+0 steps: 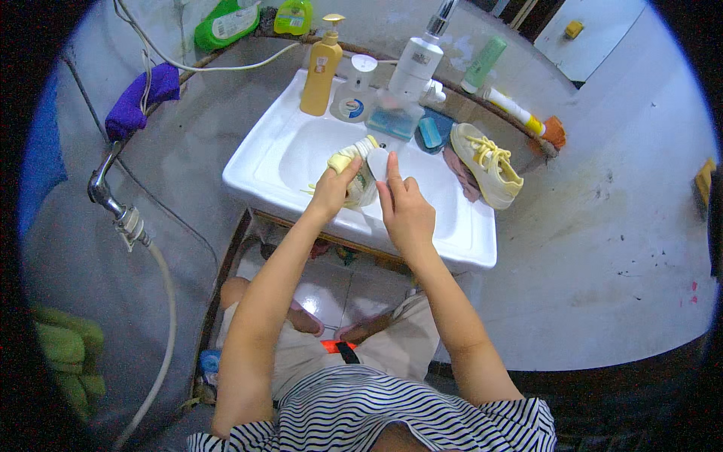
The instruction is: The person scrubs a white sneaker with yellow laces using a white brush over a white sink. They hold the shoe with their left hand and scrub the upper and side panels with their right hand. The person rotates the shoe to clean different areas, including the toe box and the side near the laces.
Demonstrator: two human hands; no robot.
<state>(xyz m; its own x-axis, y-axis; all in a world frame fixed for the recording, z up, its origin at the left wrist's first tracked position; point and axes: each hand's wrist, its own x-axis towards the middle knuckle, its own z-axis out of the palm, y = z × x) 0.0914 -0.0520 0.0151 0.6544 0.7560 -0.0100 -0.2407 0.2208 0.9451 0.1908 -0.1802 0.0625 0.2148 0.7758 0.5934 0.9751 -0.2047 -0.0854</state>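
Over the white ceramic washbasin (243, 176), my left hand (329, 192) grips a wet-looking white and yellow sneaker (347, 156). Pale yellow laces hang at its left side, and my fingers hide part of it. My right hand (409, 217) holds a white oval-headed tool (377, 164) that looks like a brush, with its index finger stretched along it. The tool's head is against or just beside the shoe; whether they touch I cannot tell. A matching sneaker (487, 164) with yellow laces rests on the basin's right rim, beside a crumpled pinkish cloth (462, 174).
Along the basin's back stand a yellow pump bottle (321, 76), a clear dispenser (351, 101), a soap box (391, 117) and a blue soap bar (430, 133). A white faucet filter (417, 63) rises behind. To the left, a metal tap (104, 189) feeds a hose (169, 294).
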